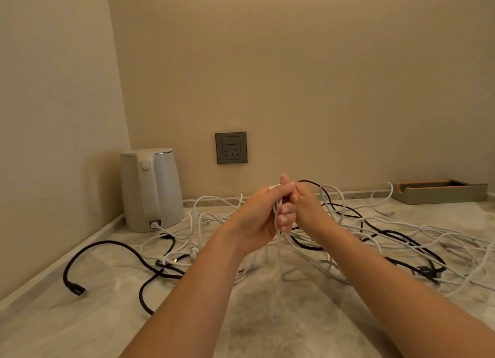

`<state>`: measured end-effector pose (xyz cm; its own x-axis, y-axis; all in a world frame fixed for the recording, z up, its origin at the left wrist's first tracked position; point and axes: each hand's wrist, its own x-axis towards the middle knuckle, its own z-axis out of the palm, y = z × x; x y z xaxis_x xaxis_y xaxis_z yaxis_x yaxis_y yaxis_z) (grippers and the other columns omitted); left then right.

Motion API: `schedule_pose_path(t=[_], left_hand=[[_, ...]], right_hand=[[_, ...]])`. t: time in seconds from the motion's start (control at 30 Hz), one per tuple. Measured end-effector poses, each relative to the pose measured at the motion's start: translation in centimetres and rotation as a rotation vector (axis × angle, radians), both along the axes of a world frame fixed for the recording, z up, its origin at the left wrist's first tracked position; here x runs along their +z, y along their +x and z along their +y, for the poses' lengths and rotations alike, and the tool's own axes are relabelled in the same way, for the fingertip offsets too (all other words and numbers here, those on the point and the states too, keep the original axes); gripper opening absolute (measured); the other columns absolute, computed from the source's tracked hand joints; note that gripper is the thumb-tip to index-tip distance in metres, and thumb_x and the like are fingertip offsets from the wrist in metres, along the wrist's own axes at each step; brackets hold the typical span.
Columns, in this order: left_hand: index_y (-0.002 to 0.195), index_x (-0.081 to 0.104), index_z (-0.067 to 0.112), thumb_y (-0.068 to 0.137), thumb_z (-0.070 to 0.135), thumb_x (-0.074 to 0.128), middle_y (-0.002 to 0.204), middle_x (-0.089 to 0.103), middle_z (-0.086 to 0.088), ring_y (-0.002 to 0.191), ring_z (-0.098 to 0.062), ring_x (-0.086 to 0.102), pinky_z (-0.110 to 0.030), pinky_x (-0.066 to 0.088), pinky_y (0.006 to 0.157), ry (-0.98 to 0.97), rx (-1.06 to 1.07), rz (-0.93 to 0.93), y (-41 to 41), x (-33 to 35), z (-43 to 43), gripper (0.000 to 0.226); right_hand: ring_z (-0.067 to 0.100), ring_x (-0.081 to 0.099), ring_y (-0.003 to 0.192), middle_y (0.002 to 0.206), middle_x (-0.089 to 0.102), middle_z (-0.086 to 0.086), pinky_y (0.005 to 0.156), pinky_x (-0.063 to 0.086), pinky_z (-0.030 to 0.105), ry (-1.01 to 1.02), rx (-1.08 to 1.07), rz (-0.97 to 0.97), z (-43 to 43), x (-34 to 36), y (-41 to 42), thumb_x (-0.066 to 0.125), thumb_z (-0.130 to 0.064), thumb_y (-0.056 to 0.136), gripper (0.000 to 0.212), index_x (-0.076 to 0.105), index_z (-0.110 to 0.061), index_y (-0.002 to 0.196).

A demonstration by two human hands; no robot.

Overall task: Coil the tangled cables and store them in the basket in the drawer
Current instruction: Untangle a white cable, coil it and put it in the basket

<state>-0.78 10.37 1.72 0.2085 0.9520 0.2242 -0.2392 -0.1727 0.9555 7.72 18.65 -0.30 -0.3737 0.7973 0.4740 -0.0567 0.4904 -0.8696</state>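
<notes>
A tangle of white cables (417, 240) and black cables (112, 246) sprawls over the marble counter (281, 317). Both hands meet above the middle of the heap. My left hand (257, 218) grips a bundle of white cable loops (277, 215) that hang down from its fist toward the counter. My right hand (302, 202) is pressed against the left, its fingers curled round the same white bundle near the top. A black cable end with a plug (76, 289) lies at the left. No basket or drawer is in view.
A white electric kettle (151, 189) stands in the back left corner against the wall. A grey wall socket (231, 147) sits behind the hands. A flat grey and orange tray (442, 191) lies at the back right. The side wall closes off the left.
</notes>
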Motion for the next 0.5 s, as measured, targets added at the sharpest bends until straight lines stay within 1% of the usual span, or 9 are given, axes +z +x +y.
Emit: schedule_pose_path(t=[0.07,0.13,0.17,0.23,0.27,0.3,0.37,0.47,0.5], left_hand=[[0.072,0.046,0.012,0.101,0.023,0.037,0.045,0.039,0.007,0.035,-0.002,0.038,-0.014,0.033,0.036,0.020,0.029,-0.074,-0.1,-0.1,0.4,0.032],[0.074,0.048,0.010,0.097,0.022,0.041,0.047,0.044,0.006,0.036,-0.002,0.041,-0.014,0.035,0.036,0.040,0.047,-0.189,-0.2,0.0,0.6,0.026],[0.075,0.049,0.010,0.093,0.021,0.045,0.048,0.046,0.006,0.036,-0.002,0.042,-0.014,0.037,0.037,0.047,0.060,-0.269,-0.4,0.2,0.6,0.022],[0.075,0.051,0.010,0.088,0.022,0.049,0.049,0.048,0.005,0.037,-0.003,0.044,-0.014,0.039,0.038,0.072,0.121,-0.442,-1.1,0.6,0.5,0.017],[0.076,0.052,0.010,0.091,0.022,0.048,0.050,0.049,0.005,0.038,-0.003,0.045,-0.014,0.039,0.039,0.082,0.160,-0.519,-1.7,0.8,0.5,0.019],[0.076,0.053,0.011,0.095,0.022,0.045,0.051,0.049,0.005,0.039,-0.003,0.045,-0.013,0.039,0.039,0.084,0.196,-0.581,-2.4,1.1,0.5,0.023],[0.079,0.053,0.010,0.099,0.022,0.041,0.052,0.049,0.005,0.040,-0.002,0.046,-0.012,0.040,0.040,0.077,0.254,-0.640,-3.6,1.3,0.6,0.027],[0.083,0.054,0.007,0.101,0.022,0.040,0.052,0.050,0.005,0.040,-0.002,0.047,-0.012,0.040,0.041,0.074,0.299,-0.655,-4.1,1.2,0.8,0.027],[0.084,0.054,0.006,0.101,0.023,0.040,0.052,0.050,0.005,0.040,-0.002,0.047,-0.012,0.041,0.041,0.074,0.303,-0.663,-4.1,1.2,0.9,0.028]], right_hand=[[0.002,0.045,0.048,0.043,0.046,-0.013,0.055,0.037,0.023,-0.041,0.030,-0.030,-0.2,0.1,-0.2,0.034,-0.024,0.103,0.049,0.042,-0.017,0.054],[0.008,0.048,0.057,0.048,0.051,-0.012,0.058,0.039,0.024,0.015,0.031,-0.097,-0.6,0.2,-0.3,0.036,-0.015,0.101,0.045,0.048,-0.017,0.058],[0.011,0.048,0.060,0.052,0.053,-0.011,0.061,0.039,0.028,0.088,0.008,-0.185,-0.7,0.2,-0.3,0.037,-0.014,0.101,0.042,0.050,-0.017,0.061],[0.016,0.048,0.065,0.062,0.053,-0.005,0.063,0.038,0.031,0.246,-0.039,-0.485,-1.3,0.3,-0.2,0.036,-0.017,0.100,0.035,0.052,-0.015,0.069],[0.016,0.046,0.064,0.064,0.050,-0.003,0.061,0.036,0.031,0.299,-0.030,-0.625,-1.6,0.4,-0.3,0.036,-0.017,0.100,0.031,0.052,-0.014,0.074],[0.015,0.045,0.062,0.065,0.048,-0.003,0.058,0.036,0.030,0.320,0.011,-0.709,-2.0,0.4,-0.4,0.036,-0.016,0.099,0.027,0.053,-0.013,0.078],[0.010,0.044,0.059,0.065,0.048,-0.005,0.055,0.035,0.024,0.345,0.073,-0.769,-3.0,0.7,-0.7,0.039,-0.015,0.098,0.023,0.055,-0.013,0.082],[0.004,0.045,0.058,0.065,0.051,-0.010,0.058,0.037,0.025,0.463,0.020,-0.829,-3.6,1.2,-0.9,0.045,-0.019,0.097,0.019,0.055,-0.015,0.081],[0.003,0.048,0.058,0.065,0.056,-0.010,0.059,0.040,0.024,0.460,0.025,-0.836,-3.9,1.4,-0.8,0.047,-0.019,0.096,0.018,0.055,-0.014,0.080]])
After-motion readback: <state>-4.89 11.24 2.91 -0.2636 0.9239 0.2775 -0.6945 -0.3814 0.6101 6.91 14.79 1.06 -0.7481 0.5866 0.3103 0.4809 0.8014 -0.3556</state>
